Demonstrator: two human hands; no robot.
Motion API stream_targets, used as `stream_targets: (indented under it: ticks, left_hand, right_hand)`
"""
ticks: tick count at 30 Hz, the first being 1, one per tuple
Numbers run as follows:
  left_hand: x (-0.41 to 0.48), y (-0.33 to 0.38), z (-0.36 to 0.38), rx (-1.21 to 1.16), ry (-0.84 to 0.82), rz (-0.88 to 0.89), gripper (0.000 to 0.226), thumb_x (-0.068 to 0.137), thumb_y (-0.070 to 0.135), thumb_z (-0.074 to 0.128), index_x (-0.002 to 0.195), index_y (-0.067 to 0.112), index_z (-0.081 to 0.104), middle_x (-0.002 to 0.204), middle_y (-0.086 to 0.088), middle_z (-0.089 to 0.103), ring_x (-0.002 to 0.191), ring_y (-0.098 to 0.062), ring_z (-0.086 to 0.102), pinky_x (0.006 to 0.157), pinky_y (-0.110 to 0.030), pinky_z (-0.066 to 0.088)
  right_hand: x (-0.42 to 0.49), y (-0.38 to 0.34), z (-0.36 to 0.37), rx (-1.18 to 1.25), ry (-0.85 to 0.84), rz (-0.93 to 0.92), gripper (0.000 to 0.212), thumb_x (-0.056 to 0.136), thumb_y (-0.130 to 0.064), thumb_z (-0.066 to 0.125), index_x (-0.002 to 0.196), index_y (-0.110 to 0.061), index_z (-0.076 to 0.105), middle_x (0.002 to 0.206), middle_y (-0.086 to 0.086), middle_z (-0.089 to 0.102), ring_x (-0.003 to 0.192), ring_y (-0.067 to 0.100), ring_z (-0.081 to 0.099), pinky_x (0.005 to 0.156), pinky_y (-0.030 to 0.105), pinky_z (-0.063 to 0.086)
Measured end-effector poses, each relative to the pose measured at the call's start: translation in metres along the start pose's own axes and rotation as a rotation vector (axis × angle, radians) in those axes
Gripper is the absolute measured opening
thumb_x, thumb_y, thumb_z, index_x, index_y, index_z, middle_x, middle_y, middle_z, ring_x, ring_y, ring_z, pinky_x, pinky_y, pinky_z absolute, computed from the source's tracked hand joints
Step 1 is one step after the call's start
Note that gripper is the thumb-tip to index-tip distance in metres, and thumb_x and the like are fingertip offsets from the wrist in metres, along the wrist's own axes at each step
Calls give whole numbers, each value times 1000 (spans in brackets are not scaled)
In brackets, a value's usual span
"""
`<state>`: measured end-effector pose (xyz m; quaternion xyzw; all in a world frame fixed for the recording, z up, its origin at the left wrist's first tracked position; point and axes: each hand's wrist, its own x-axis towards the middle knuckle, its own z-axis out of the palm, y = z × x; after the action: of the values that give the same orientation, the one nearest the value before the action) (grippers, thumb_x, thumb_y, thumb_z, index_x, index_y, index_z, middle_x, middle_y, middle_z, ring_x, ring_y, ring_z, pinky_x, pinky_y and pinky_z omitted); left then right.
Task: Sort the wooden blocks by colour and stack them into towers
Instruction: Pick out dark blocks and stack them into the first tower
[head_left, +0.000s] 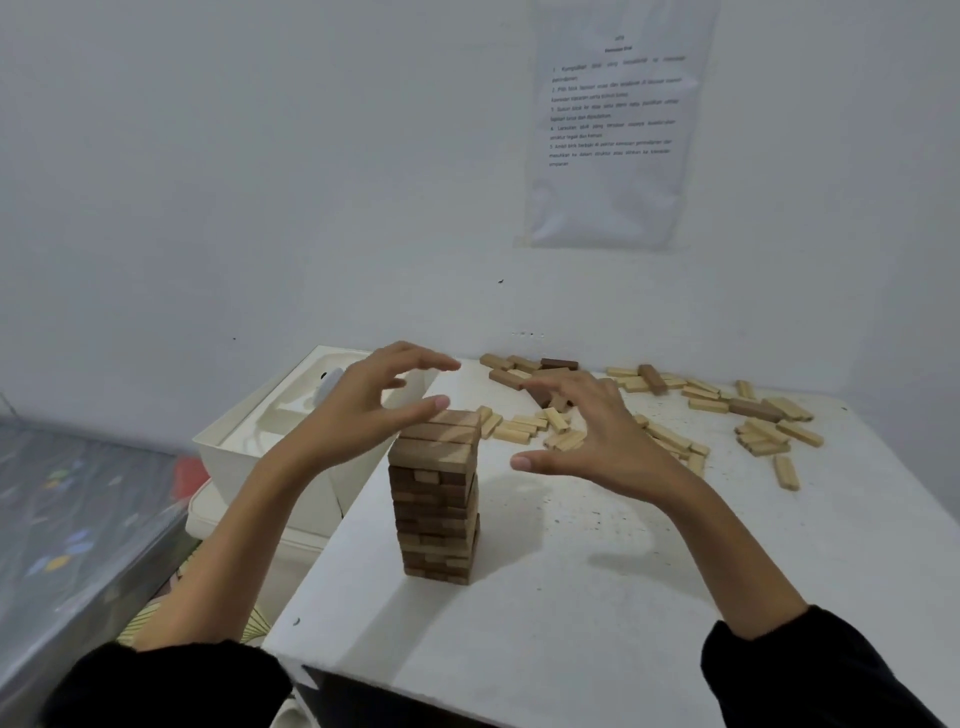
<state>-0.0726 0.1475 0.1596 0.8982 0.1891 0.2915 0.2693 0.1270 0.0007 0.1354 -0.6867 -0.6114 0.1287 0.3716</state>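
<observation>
A tall tower of brown wooden blocks (436, 499) stands on the white table (597, 597), near its left edge. My left hand (363, 405) hovers at the tower's top left, fingers spread, its thumb tip at the top layer's edge. To the right of the top, my right hand (587, 431) is held apart from the tower, fingers relaxed and empty. Several loose pale blocks (524, 428) and a few brown blocks (753, 409) lie scattered across the far side of the table.
A white open box (270, 441) sits left of the table, close to the tower. Low at the far left lies a patterned grey surface (67, 519). A printed sheet (613, 119) hangs on the white wall behind.
</observation>
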Motion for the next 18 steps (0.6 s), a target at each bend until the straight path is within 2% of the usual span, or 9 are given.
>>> stream_targets:
  ticks: [3,6,8,10,12,16,18]
  left_hand:
    - [12,30,16,157,-8,103,37,82,52,57,115,34,61,116,18,56,111,1,47,90,-13,37]
    - [27,56,45,305,-7,191,30,88,36,63,118,29,61,110,17,50,105,0,40,82,-7,33]
    - [37,70,69,290,8,230,28,89,31,62,116,25,63,107,17,50,102,-2,42,80,-9,35]
    - [44,78,96,272,18,247,26,89,29,63,114,23,63,106,13,54,102,-5,43,78,-17,40]
    - [50,79,124,268,16,236,28,89,30,62,116,21,63,110,7,55,103,-6,43,78,-23,40]
    - [60,67,181,188,-45,188,30,91,32,60,118,19,60,118,4,54,114,-10,44,83,-22,40]
    - [63,54,208,170,-89,142,31,91,31,59,120,19,59,121,4,52,115,-10,44,81,-19,37]
  right_hand:
    - [-12,11,-21,39,69,10,73,57,-59,67,124,-45,43,132,-12,40,126,7,26,99,27,24]
    - [-27,25,-39,46,106,65,69,58,-58,68,122,-43,46,131,-20,39,130,3,21,108,34,25]
    - [-37,38,-49,67,116,100,56,65,-52,72,114,-51,45,129,-28,35,137,6,15,113,40,21]
    - [-46,54,-59,53,140,140,53,65,-52,71,111,-52,44,135,-20,37,139,14,18,112,43,23]
    - [-55,73,-66,35,175,195,56,68,-47,73,117,-45,46,132,-12,42,133,15,27,106,36,29]
    - [-74,117,-71,20,227,293,46,78,-37,72,119,-37,51,125,-13,44,126,13,31,99,29,28]
    - [-80,137,-67,11,244,333,42,81,-34,69,120,-33,52,121,-14,43,125,13,30,95,26,26]
